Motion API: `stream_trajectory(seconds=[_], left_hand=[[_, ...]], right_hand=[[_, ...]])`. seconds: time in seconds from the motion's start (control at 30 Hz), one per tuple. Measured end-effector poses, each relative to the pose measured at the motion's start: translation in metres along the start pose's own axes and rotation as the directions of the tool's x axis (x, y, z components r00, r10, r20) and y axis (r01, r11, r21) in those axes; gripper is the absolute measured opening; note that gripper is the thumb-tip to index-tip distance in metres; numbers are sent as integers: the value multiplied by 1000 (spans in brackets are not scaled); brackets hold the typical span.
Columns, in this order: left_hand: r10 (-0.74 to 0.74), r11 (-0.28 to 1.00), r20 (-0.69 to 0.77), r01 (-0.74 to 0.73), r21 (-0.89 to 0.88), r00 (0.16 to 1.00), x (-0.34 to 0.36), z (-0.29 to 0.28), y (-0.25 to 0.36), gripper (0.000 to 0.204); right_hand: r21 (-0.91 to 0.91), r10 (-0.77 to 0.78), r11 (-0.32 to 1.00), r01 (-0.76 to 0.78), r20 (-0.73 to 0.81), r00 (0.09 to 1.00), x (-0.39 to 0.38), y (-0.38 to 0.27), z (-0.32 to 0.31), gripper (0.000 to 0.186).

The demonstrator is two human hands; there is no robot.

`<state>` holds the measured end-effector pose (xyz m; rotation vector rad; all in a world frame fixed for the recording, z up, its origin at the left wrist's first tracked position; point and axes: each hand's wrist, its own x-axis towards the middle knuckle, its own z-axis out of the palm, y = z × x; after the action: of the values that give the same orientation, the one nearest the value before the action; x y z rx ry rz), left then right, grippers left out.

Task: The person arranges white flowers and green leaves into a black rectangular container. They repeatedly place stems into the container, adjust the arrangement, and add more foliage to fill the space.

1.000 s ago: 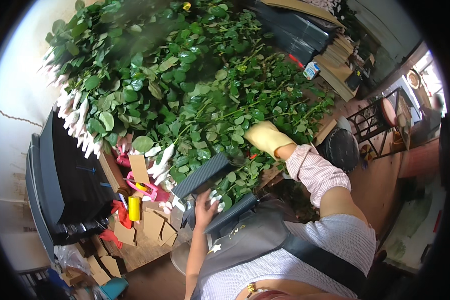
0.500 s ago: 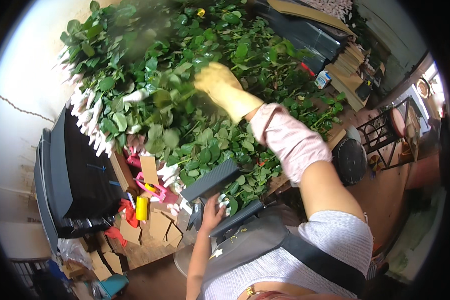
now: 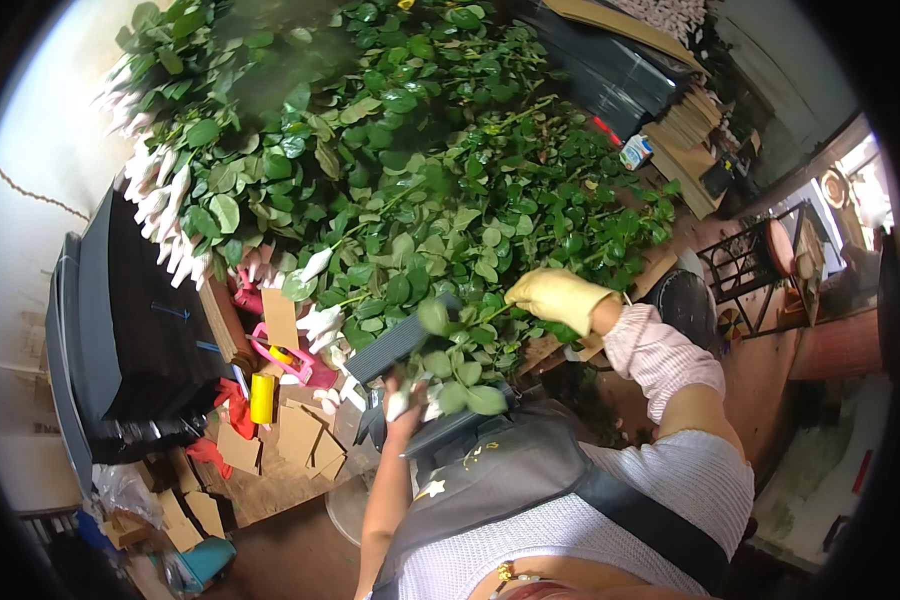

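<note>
My right hand (image 3: 555, 298), in a yellow rubber glove, is closed on the stem of a leafy rose (image 3: 465, 385) at the near edge of the pile. The rose's leaves are blurred and hang over a dark corrugated cardboard wrapper (image 3: 388, 350) in front of me. My bare left hand (image 3: 402, 415) is at the wrapper's left end, its fingers curled about a white-sleeved rose bud (image 3: 397, 404). Other white-sleeved buds lie close by, partly hidden. Beyond both hands spreads a big pile of green-leaved roses (image 3: 400, 180), with white-covered buds (image 3: 165, 215) along its left side.
Dark cardboard sheets (image 3: 130, 330) stand stacked at the left. Brown cardboard pieces (image 3: 305, 435), a yellow tape roll (image 3: 262, 398) and a pink tape dispenser (image 3: 295, 362) lie on the table. A black bucket (image 3: 682, 305) and a metal rack (image 3: 755, 260) stand at the right.
My right hand has moved from over the pile's middle to its near right edge, drawing a rose along. The left hand's fingers have curled, and a bud now shows at them.
</note>
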<state>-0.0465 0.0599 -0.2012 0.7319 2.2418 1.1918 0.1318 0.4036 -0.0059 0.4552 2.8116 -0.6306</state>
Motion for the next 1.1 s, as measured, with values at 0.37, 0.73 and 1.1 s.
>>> stream_trajectory(seconds=[0.37, 0.73, 1.1], left_hand=[[141, 984, 2, -140, -108, 990, 3, -3, -3, 45], [-42, 969, 98, 65, -238, 994, -2, -4, 27, 65], [37, 997, 26, -36, -62, 999, -2, -8, 21, 52]], right_hand=[[-592, 417, 791, -152, 340, 843, 58, 13, 50, 31], [-469, 200, 857, -216, -84, 976, 131, 22, -2, 31], [-229, -141, 971, -66, -776, 614, 132, -19, -115, 23]])
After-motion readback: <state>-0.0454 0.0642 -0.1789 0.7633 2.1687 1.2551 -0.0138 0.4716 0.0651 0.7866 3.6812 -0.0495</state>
